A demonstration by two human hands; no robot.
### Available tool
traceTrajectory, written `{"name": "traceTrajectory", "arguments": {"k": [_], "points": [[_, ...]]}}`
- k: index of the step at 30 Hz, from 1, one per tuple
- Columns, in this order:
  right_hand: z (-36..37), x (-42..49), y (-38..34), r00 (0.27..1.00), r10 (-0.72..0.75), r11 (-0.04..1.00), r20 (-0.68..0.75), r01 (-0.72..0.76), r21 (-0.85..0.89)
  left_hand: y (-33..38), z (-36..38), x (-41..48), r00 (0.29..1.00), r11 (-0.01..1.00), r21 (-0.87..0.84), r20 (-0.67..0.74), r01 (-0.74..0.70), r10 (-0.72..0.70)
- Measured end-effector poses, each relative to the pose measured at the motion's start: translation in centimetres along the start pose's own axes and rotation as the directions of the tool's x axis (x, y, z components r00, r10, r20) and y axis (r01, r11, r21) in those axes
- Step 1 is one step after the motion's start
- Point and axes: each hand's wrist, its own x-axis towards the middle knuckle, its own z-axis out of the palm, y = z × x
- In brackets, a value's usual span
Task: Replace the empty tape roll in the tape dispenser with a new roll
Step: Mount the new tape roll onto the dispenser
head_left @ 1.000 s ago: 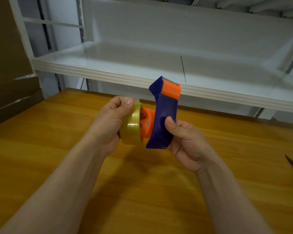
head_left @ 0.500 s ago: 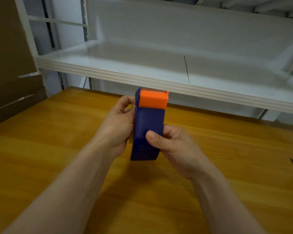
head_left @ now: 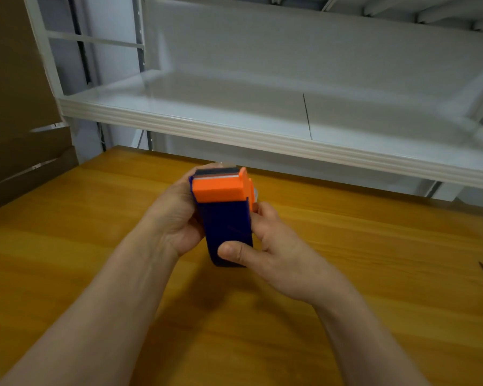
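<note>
Both hands, left (head_left: 176,215) & right (head_left: 273,252), grip blue/orange tape dispenser (head_left: 226,218) above wood table (head_left: 374,260).

Wooden table (head_left: 374,274) beneath white metal shelf (head_left: 234,129); cardboard (head_left: 11,107) left.

Dispenser (head_left: 229,232): dark blue body, orange head. Table (head_left: 374,260): honey-yellow wood grain. Far shelf (head_left: 234,107): white. Left cardboard (head_left: 14,79): brown.
</note>
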Motion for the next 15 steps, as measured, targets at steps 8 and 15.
{"name": "traceTrajectory", "arguments": {"k": [8, 15], "points": [[0.08, -0.04, -0.34, 0.995, -0.023, 0.995, -0.098, 0.013, -0.099, -0.19, -0.22, -0.01, 0.999, 1.000, -0.016, 0.026, 0.025, -0.025], [0.04, 0.01, 0.03, 0.988, 0.043, 0.996, -0.148, -0.054, -0.068, 0.17, 0.26, 0.03, 0.996, 0.996, -0.062, 0.053, 0.068, -0.065]]}}
